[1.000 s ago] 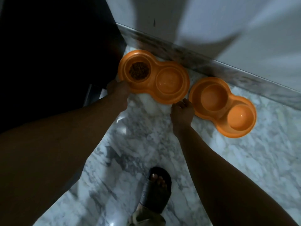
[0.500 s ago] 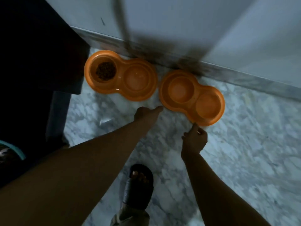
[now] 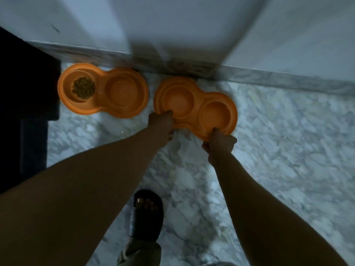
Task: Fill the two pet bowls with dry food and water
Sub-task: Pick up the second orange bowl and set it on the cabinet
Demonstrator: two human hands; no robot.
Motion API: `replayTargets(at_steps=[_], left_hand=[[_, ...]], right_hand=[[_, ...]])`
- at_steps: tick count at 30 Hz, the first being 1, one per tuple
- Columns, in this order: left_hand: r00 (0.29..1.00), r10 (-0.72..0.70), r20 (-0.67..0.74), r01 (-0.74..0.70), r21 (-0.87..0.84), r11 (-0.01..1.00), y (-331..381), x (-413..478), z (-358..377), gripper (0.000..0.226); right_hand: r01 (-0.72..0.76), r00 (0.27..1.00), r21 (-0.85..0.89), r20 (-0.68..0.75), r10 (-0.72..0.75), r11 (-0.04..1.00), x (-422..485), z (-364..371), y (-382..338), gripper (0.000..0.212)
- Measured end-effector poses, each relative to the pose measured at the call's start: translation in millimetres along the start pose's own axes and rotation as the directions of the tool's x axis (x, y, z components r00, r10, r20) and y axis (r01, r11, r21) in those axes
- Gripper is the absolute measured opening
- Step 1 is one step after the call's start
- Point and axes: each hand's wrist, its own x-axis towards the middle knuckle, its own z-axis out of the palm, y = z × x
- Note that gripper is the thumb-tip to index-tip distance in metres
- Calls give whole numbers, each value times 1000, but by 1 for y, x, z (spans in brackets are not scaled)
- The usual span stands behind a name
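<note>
2 orange plastic double-well pet bowls on marble floor (image 3: 288, 150), beside grey skirting (image 3: 269, 77). Left bowl (image 3: 123, 93): kibble (image 3: 83, 90) in 1 well. Left grip (image 3: 161, 121) & right grip (image 3: 221, 141) each clench right bowl (image 3: 180, 100) at rim opposite skirting.

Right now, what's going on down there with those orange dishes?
A person stands over two orange double bowls on the marble floor by the wall. The left hand and the right hand both grip the near rim of the right double bowl, whose two wells show no food. The left double bowl sits untouched, with dry food in its left well only. Whether any well holds water I cannot tell.
</note>
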Motion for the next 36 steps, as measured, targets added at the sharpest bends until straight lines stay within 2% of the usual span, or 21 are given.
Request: replayTargets(at_steps=[3, 8, 13, 17, 24, 28, 32, 35, 36], left_hand=[[998, 15, 56, -14, -27, 1000, -5, -32, -7, 61], [997, 76, 5, -76, 7, 997, 4, -109, -28, 62], [990, 138, -41, -141, -92, 986, 39, -213, -65, 41], [975, 218, -42, -221, -142, 965, 68, -310, -105, 29], [931, 363, -42, -364, -204, 909, 103, -485, -195, 29], [928, 363, -87, -373, -233, 898, 98, -573, -252, 50], [911, 402, -91, -409, -316, 856, 67, -657, -314, 44], [888, 456, -57, -447, -340, 828, 27, -707, -377, 71], [886, 462, -49, -448, -354, 821, 14, -720, -397, 72]], right_hand=[[41, 997, 36, -73, -38, 999, -38, -26, -7, 48], [124, 990, 52, -75, -120, 991, -115, -68, -34, 45], [208, 975, 44, -93, -204, 977, -210, -96, -73, 48], [245, 965, 63, -108, -237, 968, -295, -111, -95, 60], [342, 939, 165, -98, -330, 925, -479, -141, -133, 74], [379, 925, 185, -92, -368, 907, -585, -168, -129, 61], [433, 901, 207, -84, -425, 877, -680, -199, -103, 58], [488, 869, 243, -47, -492, 838, -764, -223, -64, 63], [503, 858, 253, -31, -513, 826, -788, -229, -51, 64]])
